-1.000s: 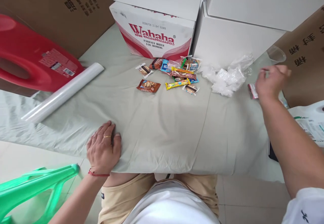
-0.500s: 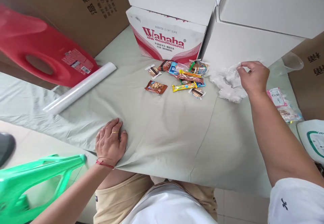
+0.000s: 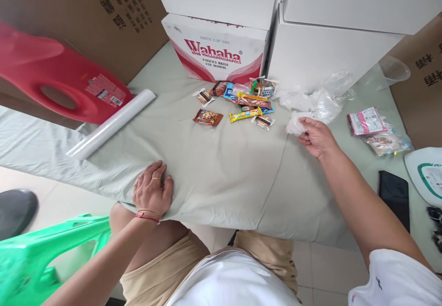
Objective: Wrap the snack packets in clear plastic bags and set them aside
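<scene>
Pinching a plastic bag

My right hand grips it between thumb and fingers, just in front of the crumpled plastic. I can't tell whether the two are joined; if the films cling, pulling could drag everything, even nearby snack packets. My left hand lies on the cloth, fingers close together.

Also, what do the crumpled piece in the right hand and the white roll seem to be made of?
The crumpled piece in the right hand: probably thin plastic film, being translucent and creased.
The white roll: smooth and glossy, with a bright streak along it; perhaps plastic film or coated paper.
</scene>
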`<action>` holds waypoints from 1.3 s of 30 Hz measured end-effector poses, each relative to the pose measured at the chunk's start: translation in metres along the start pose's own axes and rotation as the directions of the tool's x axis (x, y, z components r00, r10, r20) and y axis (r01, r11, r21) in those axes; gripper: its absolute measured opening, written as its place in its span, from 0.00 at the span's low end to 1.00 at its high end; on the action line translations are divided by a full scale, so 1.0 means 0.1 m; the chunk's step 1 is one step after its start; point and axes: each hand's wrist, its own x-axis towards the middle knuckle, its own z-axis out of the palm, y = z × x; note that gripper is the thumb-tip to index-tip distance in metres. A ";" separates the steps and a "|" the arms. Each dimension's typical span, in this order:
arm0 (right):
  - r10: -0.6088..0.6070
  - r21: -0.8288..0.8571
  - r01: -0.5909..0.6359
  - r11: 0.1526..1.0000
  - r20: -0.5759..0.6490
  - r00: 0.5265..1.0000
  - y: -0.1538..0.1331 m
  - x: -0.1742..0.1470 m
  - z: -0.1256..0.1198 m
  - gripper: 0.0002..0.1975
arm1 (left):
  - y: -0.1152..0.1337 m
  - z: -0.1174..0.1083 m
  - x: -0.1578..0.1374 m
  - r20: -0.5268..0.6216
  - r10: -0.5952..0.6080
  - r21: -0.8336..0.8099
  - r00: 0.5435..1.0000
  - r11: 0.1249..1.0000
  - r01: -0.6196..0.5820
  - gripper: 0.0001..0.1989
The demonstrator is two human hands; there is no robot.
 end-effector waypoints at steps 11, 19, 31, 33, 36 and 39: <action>-0.012 0.068 0.008 0.998 0.069 0.998 0.64 -0.49 0.32 0.19 | 0.04 -0.14 0.13 0.089 -0.164 -0.119 0.982 0.978 0.174 0.20; -0.119 0.106 0.119 0.987 0.001 0.993 0.74 -0.50 0.33 0.14 | 1.43 -0.19 0.43 0.346 0.043 -0.723 0.937 0.648 0.238 0.13; -0.355 -0.167 0.355 0.920 0.028 0.934 0.78 -0.69 0.34 0.26 | 2.58 0.74 0.40 0.400 0.127 -0.883 0.908 0.319 0.345 0.12; -0.383 -0.237 0.387 0.891 0.064 0.921 0.78 -0.72 0.38 0.28 | 2.56 0.73 0.38 0.335 0.136 -0.895 0.932 0.356 0.269 0.10; -0.315 -0.321 0.296 0.900 -0.006 0.949 0.79 -0.70 0.39 0.19 | 2.53 0.71 0.39 0.339 0.143 -0.915 0.930 0.281 0.290 0.11; -0.205 -0.173 0.179 0.969 -0.143 0.968 0.76 -0.60 0.31 0.15 | 2.51 0.70 0.46 0.432 0.066 -0.900 0.900 0.094 0.425 0.16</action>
